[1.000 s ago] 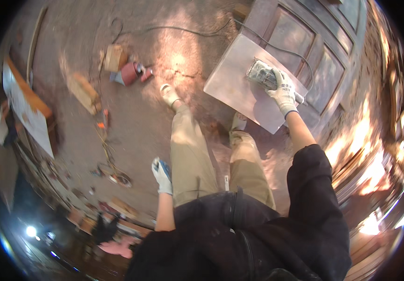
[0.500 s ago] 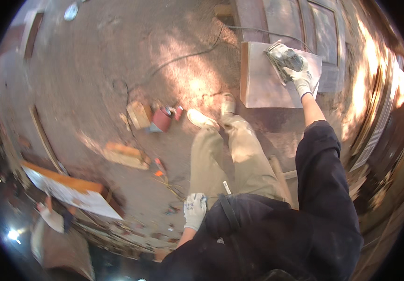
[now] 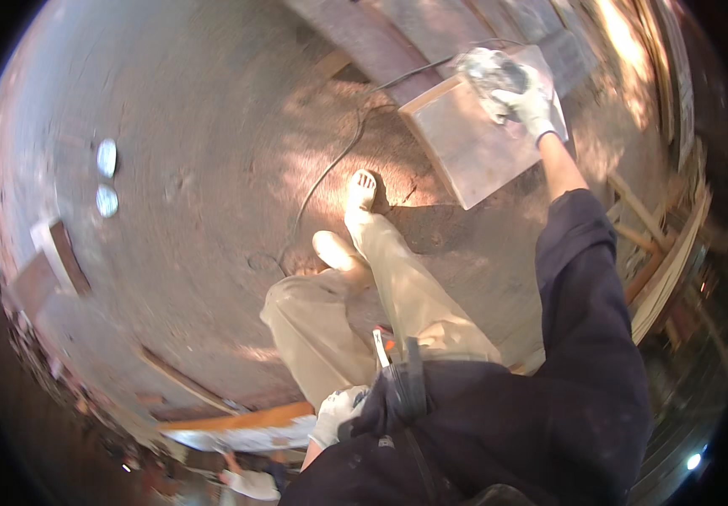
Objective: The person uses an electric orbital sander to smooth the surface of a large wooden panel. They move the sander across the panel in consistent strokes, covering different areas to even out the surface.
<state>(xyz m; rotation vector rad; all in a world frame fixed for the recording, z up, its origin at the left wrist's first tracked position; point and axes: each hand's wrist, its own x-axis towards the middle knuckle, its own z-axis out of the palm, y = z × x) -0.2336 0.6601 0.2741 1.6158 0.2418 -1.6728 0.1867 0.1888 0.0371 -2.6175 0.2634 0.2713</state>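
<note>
My right hand (image 3: 532, 108), in a white glove, is closed round a dusty grey power sander (image 3: 492, 72), blurred by motion. Under the sander is a pale flat board (image 3: 478, 156) with a reddish-brown edge, set at a slant on the ground at the upper right. A dark cord (image 3: 330, 167) trails across the ground near that board. Down by my left thigh is my left hand (image 3: 337, 417), also gloved in white. Its fingers are mostly hidden against my clothes, so their grip is unclear.
Brown door-like panels (image 3: 414, 52) lie beyond the board. Wood strips (image 3: 646, 219) are piled at the right. An orange-edged white board (image 3: 246, 430) is at the lower left, where another person's arm (image 3: 231, 462) shows. Two shiny ovals (image 3: 107, 158) lie far left.
My view has turned, so the ground things have swung round and the box and red bucket-like thing have left sight. My feet have shifted. The sander stays in my right hand on the board.
</note>
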